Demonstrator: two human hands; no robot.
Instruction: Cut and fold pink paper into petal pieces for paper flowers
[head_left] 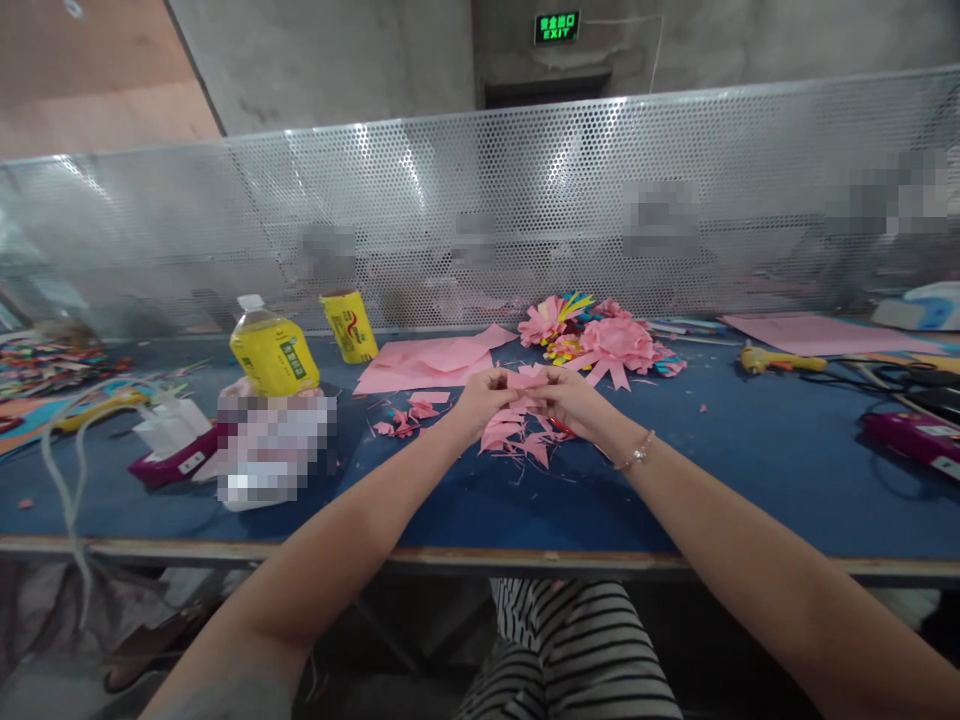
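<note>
So both hands were up close together over the blue tabletop (450, 515), fingertips pinched on a small piece of pink paper (528, 380). The left hand (486, 393) had the left edge, the right hand (574, 398) had the right, and the paper sat between the 2, just above a messy bunch of pink scraps (504, 430). Couldn't really tell how it was folded, fingers covered too much of it. There was a bracelet (637, 453) on the right wrist.

Just behind and a bit right of the hands was a pile of paper flowers (611, 340), mostly pink with some yellow and blue bits. Flat pink sheets (427, 360) lay behind the left hand, and more little pink offcuts (405, 420) were off to its left. Further left stood 2 yellow things: a bottle (276, 355) with a white cap and a can-shaped container (349, 328). Way over on the right, a yellow glue gun (784, 360) lay near a purple power strip (915, 438).
</note>
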